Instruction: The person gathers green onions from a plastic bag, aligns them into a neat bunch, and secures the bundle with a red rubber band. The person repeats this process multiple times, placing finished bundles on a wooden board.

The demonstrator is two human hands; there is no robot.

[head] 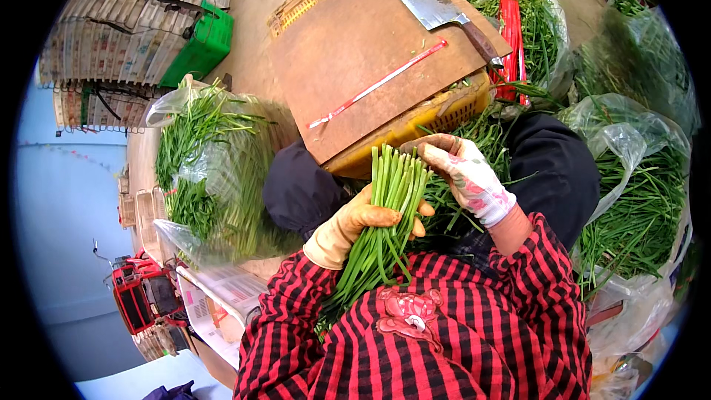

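My left hand [355, 222], in a cream glove stained orange-brown, grips a bunch of green leafy stalks [397, 189] that look like garlic chives. Their pale cut ends point up and the leaves trail down against my checked shirt. Beside the cut ends is my right hand [464, 169], in a white flower-patterned glove with brownish fingers. Its fingertips are at the stalks' upper right edge; whether they pinch a stalk is hidden. Ahead lies a brown board [355, 61] on a yellow plastic crate [411, 128]. On it rest a cleaver [430, 3] and one red-and-white tie strip [383, 80].
Red tie strips [508, 28] lie bundled on a bag of greens [541, 39] right of the board. Plastic bags of greens stand at left [222, 178] and right [633, 211]. Loose greens [444, 205] lie between my knees. Stacked crates [128, 39] rise far left, near a green crate [200, 44].
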